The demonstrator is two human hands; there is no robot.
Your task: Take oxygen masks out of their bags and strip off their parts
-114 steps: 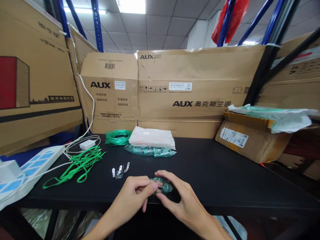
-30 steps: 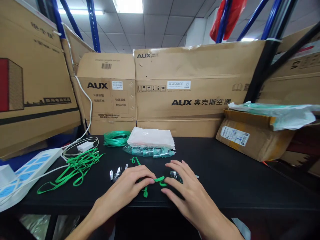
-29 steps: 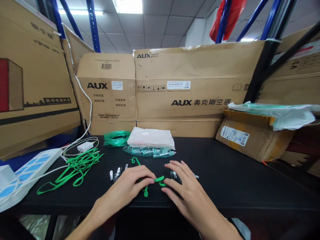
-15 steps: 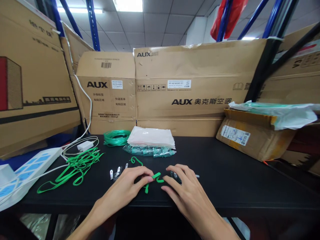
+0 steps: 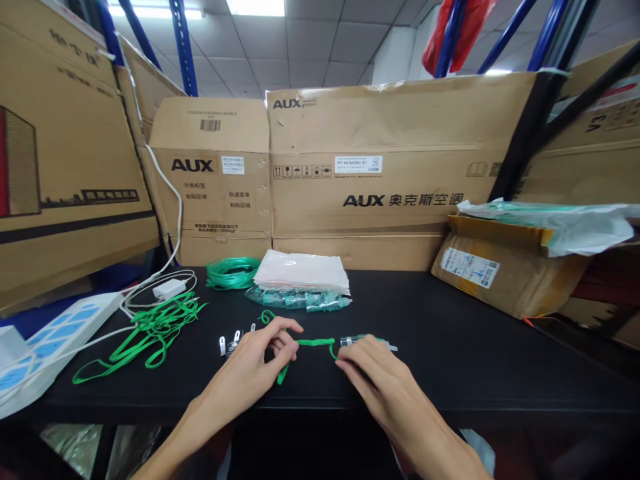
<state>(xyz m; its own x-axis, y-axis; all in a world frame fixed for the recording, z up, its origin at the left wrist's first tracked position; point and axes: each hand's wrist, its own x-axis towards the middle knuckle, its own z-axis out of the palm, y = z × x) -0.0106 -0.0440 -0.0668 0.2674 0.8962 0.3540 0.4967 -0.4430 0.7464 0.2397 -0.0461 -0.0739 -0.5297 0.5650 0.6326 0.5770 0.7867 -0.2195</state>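
Note:
A flat green cord (image 5: 316, 343) lies across the black tabletop between my two hands. My left hand (image 5: 265, 353) has its fingers curled around the cord, with the index finger lifted. One cord end hangs out below that hand, and a curled part shows above it. My right hand (image 5: 377, 370) pinches the cord's other end, which bends down to its thumb and fingertips. Just behind the right hand lies a slim clear tube-like piece (image 5: 347, 341) with a pale tip, partly hidden. Small pieces with white tabs (image 5: 223, 345) lie beyond the left wrist.
At left are a tangled green cord (image 5: 163, 327), a white power strip (image 5: 75, 333) and a charger (image 5: 169, 289). Green tubing (image 5: 233, 273) and a white stack (image 5: 303, 270) stand behind. A cardboard box (image 5: 510, 283) sits at right; large cartons (image 5: 400, 173) wall the back.
My right hand has closed on the loose end of the green cord. The cord between the hands is now drawn straighter, and my left hand's grip has shifted slightly left.

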